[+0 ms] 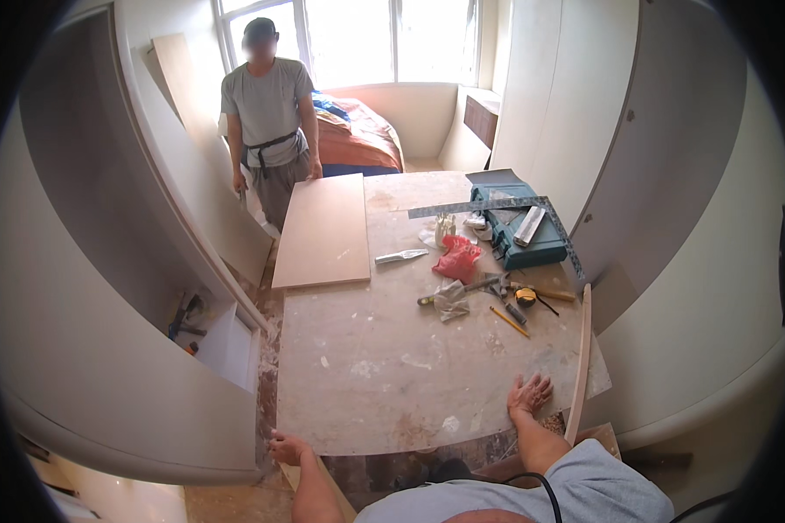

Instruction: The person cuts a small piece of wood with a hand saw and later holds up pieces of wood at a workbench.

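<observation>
My right hand (529, 397) rests flat on the stained worktable (375, 349), fingers spread, near its front right edge. A long thin wooden strip (580, 366) lies just right of it. At the table's front left corner, my left hand (291, 448) has its fingers bent; what they close on, if anything, is hidden. A pale board edge (344, 504) shows below that wrist. Farther up the table are a yellow pencil (508, 321), a tape measure (525, 298), a red plastic bag (457, 259) and a silver-coloured knife-like tool (401, 256).
Across the table a person (270, 113) stands with a hand at a light wooden panel (327, 231) on the table. A metal square (560, 228) lies over a teal tool case (519, 248). Tall cabinets (87, 349) flank both sides; tools sit inside the left one.
</observation>
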Available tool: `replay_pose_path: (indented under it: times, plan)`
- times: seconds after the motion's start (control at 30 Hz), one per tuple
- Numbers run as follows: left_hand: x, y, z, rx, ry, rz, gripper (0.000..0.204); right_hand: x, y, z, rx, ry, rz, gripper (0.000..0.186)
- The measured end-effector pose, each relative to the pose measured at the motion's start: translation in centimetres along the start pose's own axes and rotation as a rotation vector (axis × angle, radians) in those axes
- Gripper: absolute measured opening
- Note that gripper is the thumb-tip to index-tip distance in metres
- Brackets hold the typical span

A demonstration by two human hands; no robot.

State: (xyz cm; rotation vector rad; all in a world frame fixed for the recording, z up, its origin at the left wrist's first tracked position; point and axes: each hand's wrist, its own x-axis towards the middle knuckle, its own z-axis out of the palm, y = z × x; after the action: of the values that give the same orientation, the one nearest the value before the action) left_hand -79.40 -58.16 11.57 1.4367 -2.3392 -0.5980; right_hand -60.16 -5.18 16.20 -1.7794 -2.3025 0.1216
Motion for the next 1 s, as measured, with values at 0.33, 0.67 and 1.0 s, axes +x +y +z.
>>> replay_pose_path:
  times: [0.33, 0.67, 1.0]
  plan:
    - [-1.2, 0.6, -0.8, -0.017, -0.023, -0.003, 0.064, 0.3, 0.5, 0.1, 0.002, 0.001, 0.006, 0.065]
    - [-1.3, 0.9, -1.2, -0.023, -0.050, -0.015, 0.064, 0.4, 0.4, 0.0, 0.019, -0.001, 0.010, 0.066]
    - [-1.0, 0.6, -0.8, 0.008, -0.050, -0.021, 0.064, 0.3, 0.4, 0.0, 0.013, -0.023, 0.010, 0.066]
